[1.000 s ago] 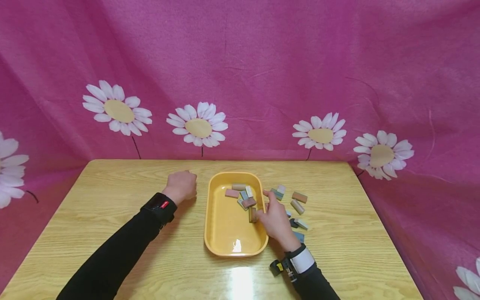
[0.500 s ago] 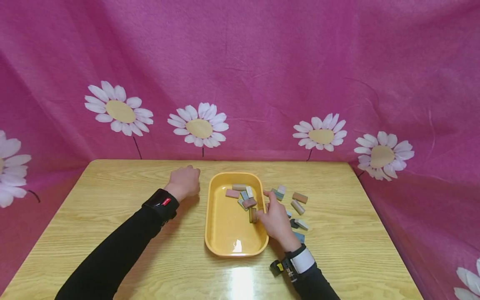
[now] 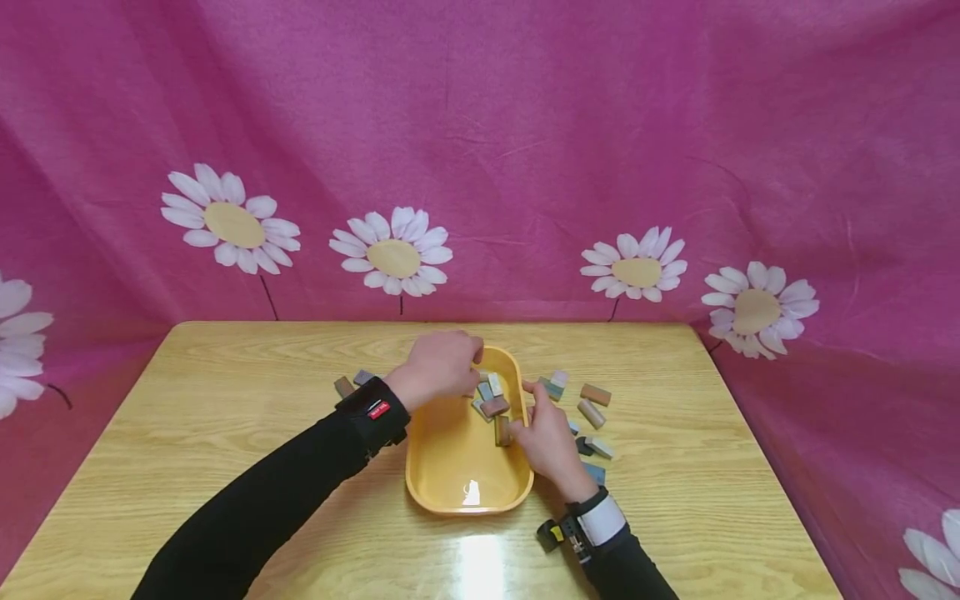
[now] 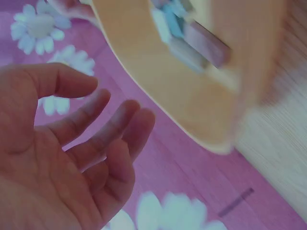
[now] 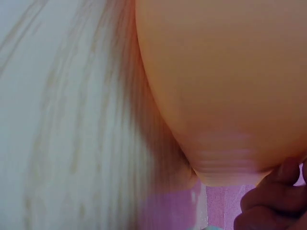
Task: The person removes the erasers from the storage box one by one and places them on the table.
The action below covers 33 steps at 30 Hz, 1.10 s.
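Item 1. Right hand (image 3: pixel 546 435), nearest me, at the right rim of the yellow tray (image 3: pixel 465 502). Fingertips lie against an upright brown block (image 3: pixel 504 430) just inside that rim. The wrist view shows curled fingers (image 5: pixel 268 201) outside the tray wall, but I cannot tell whether they pinch the block or only touch it.

Item 2. Loose blocks on the wooden table (image 3: pixel 225 433), right of the tray and beside my right hand: grey block (image 3: pixel 602 448), tan cylinder (image 3: pixel 590 412), brown brick (image 3: pixel 596 393), teal block (image 3: pixel 555 388).

Item 3. Tray contents, far half: reddish block (image 3: pixel 495 407) and pale block (image 3: pixel 496 383), heaped with others partly hidden.

Item 4. Left hand (image 3: pixel 442 367), over the tray's far left corner. The wrist view shows the fingers relaxed, slightly bent, holding nothing.

Item 5. Two small blocks (image 3: pixel 352 382) on the table left of the tray, beside my left wrist.

Item 6. Pink daisy-print cloth (image 3: pixel 480 125) behind the table.

Step, as I judge it: moving blocks between table and tray, the left hand reaching for the heap. Next move calls for closing finger and thumb on a single block without nudging its neighbours.
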Motion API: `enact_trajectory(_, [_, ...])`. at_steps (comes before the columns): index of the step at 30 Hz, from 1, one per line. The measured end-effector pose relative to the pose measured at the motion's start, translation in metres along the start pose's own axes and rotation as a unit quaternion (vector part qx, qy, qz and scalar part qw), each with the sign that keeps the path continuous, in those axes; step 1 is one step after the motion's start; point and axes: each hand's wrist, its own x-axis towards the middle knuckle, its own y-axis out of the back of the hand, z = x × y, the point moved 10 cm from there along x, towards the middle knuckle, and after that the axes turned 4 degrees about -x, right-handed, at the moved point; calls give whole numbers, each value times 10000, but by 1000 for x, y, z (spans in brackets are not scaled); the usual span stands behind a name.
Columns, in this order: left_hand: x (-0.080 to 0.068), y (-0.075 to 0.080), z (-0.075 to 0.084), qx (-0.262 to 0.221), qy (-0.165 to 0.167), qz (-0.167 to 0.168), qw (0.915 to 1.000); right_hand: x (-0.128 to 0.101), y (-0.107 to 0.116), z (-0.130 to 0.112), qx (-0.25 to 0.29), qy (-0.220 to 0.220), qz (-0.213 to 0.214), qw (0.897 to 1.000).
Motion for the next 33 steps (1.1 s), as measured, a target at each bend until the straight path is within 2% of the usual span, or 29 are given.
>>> enact_trajectory(4, [6, -12, 24, 274, -362, -81, 9989, 0, -2, 1, 50, 3, -36, 10000])
enact_trajectory(7, [10, -26, 34, 370, -389, -263, 9982, 0, -4, 2, 129, 13, -100, 9999])
enact_trajectory(13, [17, -55, 35, 591, -84, -660, 9960, -1, -6, 1, 163, 57, -168, 9997])
enact_trajectory(18, [17, -68, 36, 439, -89, -744, 9962, 0, -5, -2, 148, 118, -119, 9997])
enact_trajectory(22, [16, -70, 37, 334, -192, -733, 9966, 0, -4, -2, 80, 116, -80, 9999])
enact_trajectory(26, [17, -65, 35, 386, -295, -649, 9967, 0, -5, -1, 156, 84, -101, 9998])
enact_trajectory(33, [12, -39, 31, 359, -545, -499, 9966, 0, -3, -1, 226, 39, -67, 9997])
